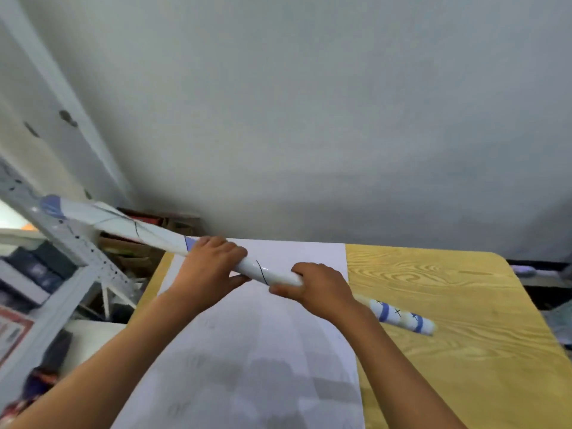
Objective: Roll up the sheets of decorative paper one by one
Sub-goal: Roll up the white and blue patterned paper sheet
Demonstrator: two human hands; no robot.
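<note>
Above yellow wood-grain table (pixel 448 305): long white paper roll with blue bands and thin black lines (pixel 148 235) held in air, slanting up-left past table edge. Left hand (pixel 213 267) curled round roll's middle; right hand (pixel 322 289) grips its near end. Step judged: tightening finished roll. Flat white sheet (pixel 263 351) lies beneath, unrolled. Smaller blue-striped roll (pixel 402 317) rests on table, right. Next: set roll down beside smaller one, start flat sheet from an edge.
</note>
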